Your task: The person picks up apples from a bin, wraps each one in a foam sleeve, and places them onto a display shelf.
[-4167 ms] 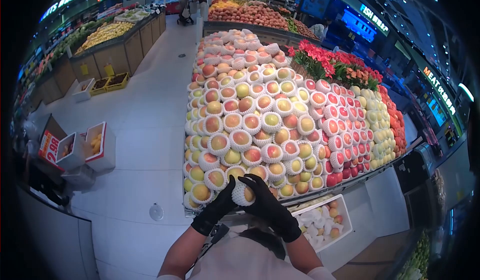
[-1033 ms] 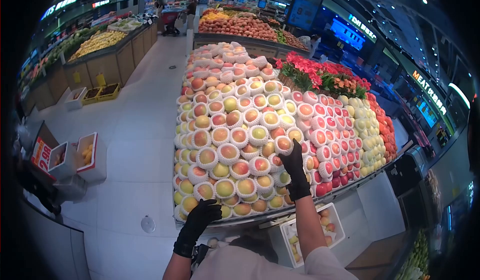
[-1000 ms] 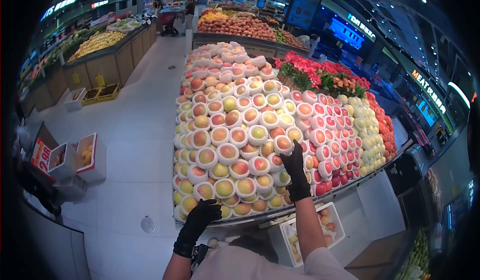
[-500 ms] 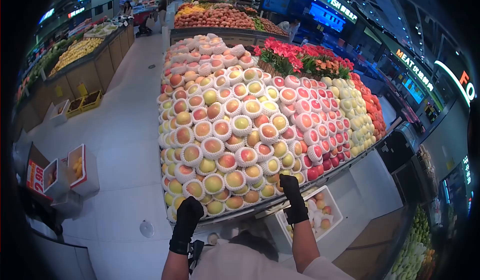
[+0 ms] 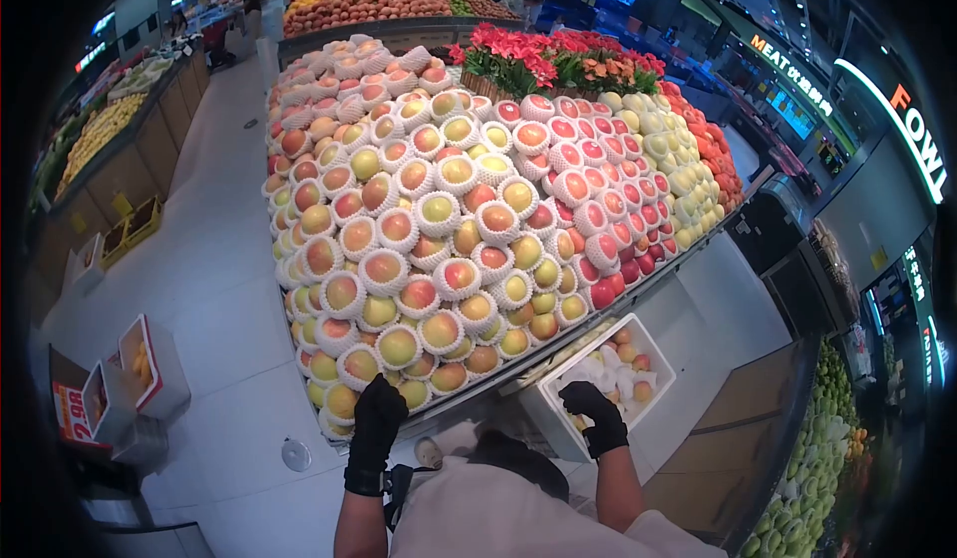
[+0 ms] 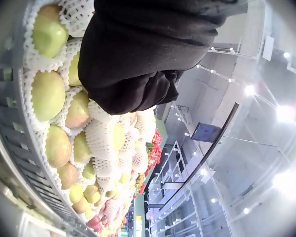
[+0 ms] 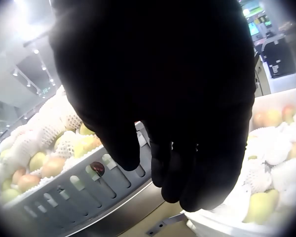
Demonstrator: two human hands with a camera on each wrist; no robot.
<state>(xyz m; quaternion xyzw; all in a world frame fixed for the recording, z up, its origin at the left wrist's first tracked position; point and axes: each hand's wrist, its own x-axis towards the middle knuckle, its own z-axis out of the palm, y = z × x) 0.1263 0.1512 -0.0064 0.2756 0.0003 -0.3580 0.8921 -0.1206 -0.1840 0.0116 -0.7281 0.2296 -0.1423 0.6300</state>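
In the head view a black-gloved left hand is curled into a fist at the near left edge of a sloping fruit display. Nothing shows in its grasp, and apples in white foam nets sit beside it in the left wrist view. The gloved right hand hovers at the white foam box below the stand's front edge. Its fingers hang downward, thumb apart, holding nothing. Inside that box are loose apples and white foam nets.
The stand's slatted grey edge runs between the display and the box. Red flowers stand behind the apples. Green produce lies at the right, and foam boxes stand on the floor at the left.
Earlier both hands held a netted apple; it is no longer in them. The right hand then touched the pile, drew back and lowered to the box. The left stayed at the stand's edge, curling up.
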